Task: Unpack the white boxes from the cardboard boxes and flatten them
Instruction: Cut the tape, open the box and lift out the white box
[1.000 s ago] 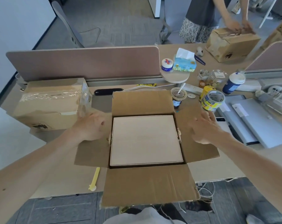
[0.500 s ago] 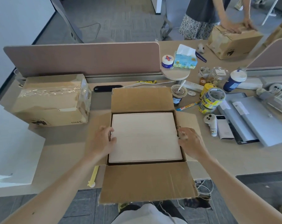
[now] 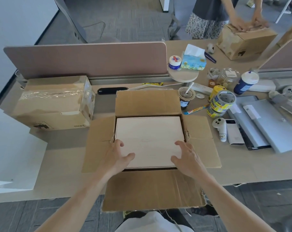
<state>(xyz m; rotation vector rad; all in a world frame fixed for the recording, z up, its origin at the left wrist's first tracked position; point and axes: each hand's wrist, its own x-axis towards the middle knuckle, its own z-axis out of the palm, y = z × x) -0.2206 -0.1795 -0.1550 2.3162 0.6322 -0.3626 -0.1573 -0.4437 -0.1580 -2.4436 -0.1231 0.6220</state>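
Early on, it seems: the white box (image 3: 148, 131) lies unlifted inside the opened cardboard box (image 3: 148, 102) at the worktop's (image 3: 65, 153) centre, left hand (image 3: 116, 157) and right hand (image 3: 188, 159) resting on its 6 o'clock corners, each grip open and holding nothing; a taped box (image 3: 53, 104) at 10 o'clock waits.

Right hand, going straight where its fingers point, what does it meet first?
Likely the white box lid right under the right hand; beyond it, the cardboard box's far flap. Height above the lid is unclear.
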